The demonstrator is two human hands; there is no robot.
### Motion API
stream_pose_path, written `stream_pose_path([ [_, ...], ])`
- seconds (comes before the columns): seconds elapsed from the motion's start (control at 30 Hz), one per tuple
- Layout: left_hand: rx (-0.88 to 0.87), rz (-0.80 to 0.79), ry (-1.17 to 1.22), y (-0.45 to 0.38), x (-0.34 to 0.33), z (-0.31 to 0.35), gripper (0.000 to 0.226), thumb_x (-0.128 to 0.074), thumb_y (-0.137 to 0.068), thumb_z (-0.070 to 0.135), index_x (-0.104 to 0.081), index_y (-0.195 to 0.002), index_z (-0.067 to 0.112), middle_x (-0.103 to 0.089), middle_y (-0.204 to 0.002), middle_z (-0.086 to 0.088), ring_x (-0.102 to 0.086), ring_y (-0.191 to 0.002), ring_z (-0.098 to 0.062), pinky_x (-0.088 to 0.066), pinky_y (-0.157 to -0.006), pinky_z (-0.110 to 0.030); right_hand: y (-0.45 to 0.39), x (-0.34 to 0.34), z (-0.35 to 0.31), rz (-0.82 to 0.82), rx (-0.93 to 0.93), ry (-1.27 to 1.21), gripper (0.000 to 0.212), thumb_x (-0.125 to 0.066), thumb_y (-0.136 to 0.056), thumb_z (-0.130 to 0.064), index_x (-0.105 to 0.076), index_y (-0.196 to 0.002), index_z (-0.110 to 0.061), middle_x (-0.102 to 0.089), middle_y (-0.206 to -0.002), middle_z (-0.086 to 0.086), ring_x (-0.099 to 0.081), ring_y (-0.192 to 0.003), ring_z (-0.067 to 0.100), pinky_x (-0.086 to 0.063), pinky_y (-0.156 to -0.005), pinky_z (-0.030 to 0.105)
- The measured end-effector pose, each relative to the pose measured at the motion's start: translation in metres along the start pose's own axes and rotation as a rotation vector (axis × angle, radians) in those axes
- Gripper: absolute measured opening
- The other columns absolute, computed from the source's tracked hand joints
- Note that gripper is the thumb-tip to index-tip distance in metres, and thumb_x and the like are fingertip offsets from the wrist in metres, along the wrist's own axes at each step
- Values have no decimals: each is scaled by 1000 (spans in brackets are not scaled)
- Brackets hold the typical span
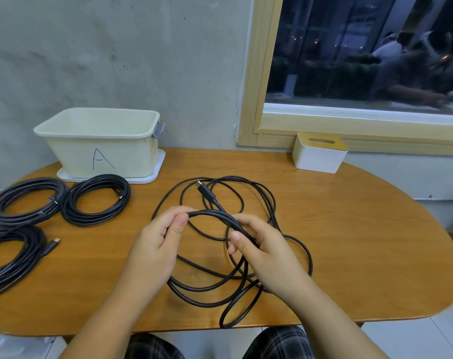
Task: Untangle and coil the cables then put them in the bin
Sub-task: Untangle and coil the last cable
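Loose black cable (pixel 230 255) sprawls mid-desk (pixel 349 229), left hand (pixel 155 244) and right hand (pixel 264 255) both curled round one raised strand, three coiled cables (pixel 96 200) lying left near the cream bin (pixel 101 143) marked A at the wall.

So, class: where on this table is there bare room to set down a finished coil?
Free: right end of the table, between tissue box and front edge. Crowded: left side, three coiled cables before the bin; centre, loose cable held by both hands.
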State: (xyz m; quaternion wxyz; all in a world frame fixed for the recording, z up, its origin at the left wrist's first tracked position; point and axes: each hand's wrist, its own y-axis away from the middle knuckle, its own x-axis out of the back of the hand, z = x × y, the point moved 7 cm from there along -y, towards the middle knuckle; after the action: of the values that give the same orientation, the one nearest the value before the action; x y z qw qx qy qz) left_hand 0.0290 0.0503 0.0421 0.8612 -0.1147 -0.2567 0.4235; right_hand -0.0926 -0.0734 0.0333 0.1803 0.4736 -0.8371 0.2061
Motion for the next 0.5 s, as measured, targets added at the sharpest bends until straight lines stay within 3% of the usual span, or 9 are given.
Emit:
stream_pose_path([
  [0.07,23,-38,-3,0,-2,-2,24,-39,-93,37,-63,-97,37,-51,-55,13,-45,-50,-3,-33,-49,-11,-1,-1,2,10,-5,-8,26,-49,-96,-30,-53,-122,-33,-66,-85,-15,-61,-89,6,-49,-83,22],
  [0.17,36,-80,-27,0,-4,-3,24,-40,-94,39,-63,-97,36,-62,-71,20,-56,-68,1,-40,-61,-9,-2,-1,5,32,-20,-10,24,-51,-95,-30,-53,-118,-37,-67,-86,-18,-57,-98,-5,-42,-84,11],
  [0.27,36,-118,-42,0,-7,-9,29,-39,-93,54,-63,-99,40,-67,-84,8,-60,-78,-11,-47,-69,-21,-4,-1,2,44,-19,-3,23,-53,-95,-28,-48,-105,-49,-68,-84,-16,-57,-93,-8,-38,-77,1],
  [0.37,37,-145,-68,-1,-9,-8,26,-37,-95,51,-62,-96,43,-65,-82,0,-58,-77,-17,-45,-69,-28,-7,0,0,41,-4,12,24,-53,-94,-28,-46,-102,-50,-68,-86,-14,-59,-92,-3,-39,-76,2],
  [0.5,38,-200,-123,-5,-8,-5,23,-36,-88,47,-57,-94,49,-64,-95,16,-58,-90,-6,-44,-74,-16,-6,1,-3,-7,25,19,23,-52,-94,-33,-48,-107,-50,-66,-87,-16,-60,-91,1,-46,-82,12],
])
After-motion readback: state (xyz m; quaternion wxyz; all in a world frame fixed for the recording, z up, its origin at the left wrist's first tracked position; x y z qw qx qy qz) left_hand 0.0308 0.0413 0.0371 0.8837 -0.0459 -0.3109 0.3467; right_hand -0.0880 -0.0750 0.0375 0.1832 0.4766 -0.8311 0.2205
